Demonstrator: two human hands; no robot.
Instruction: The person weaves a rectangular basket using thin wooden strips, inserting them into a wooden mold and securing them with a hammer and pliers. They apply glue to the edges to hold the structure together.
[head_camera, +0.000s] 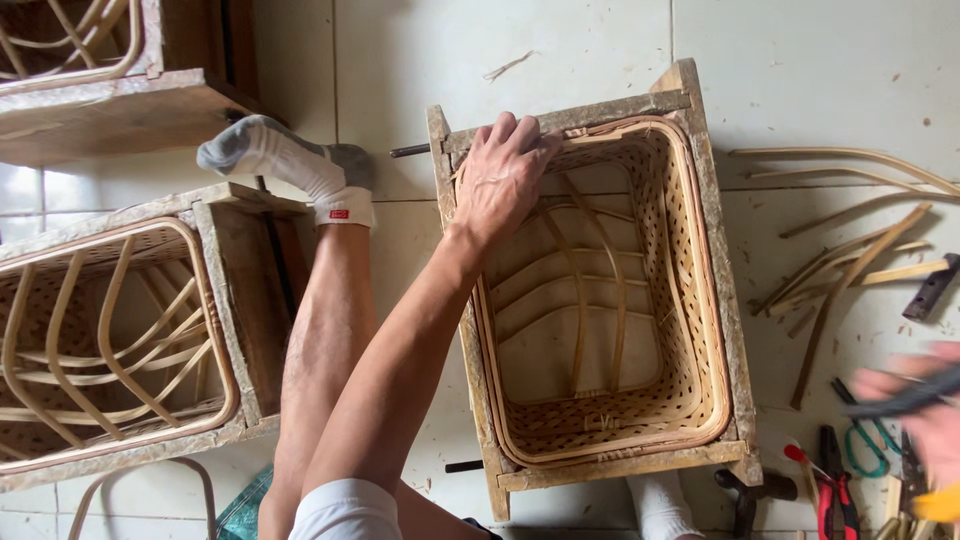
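Seen from above on a pale tiled floor (500, 50): woven bamboo basket (600, 300), seated inside a rough wooden frame mould (715, 250) at centre, open side up, thin ribs bowed across its bottom. Matched at the left edge by a second framed basket (110, 340), with part of a third (70, 40) in the top left corner. Stretched between them, a bare leg ending in a grey-and-white sock (290, 160). Laid over the near top corner of the centre basket, left hand (500, 175), fingers curled down and closed over the rim and the frame's top bar. Blurred at the right edge, right hand (925, 410), wrapped around a dark tool (910, 398); exact grip impossible to tell through the blur. Scattered right of the mould, loose bamboo strips (850, 260). Strewn below them near the right hand, red-handled pliers (832, 490) and green-handled scissors (862, 440).
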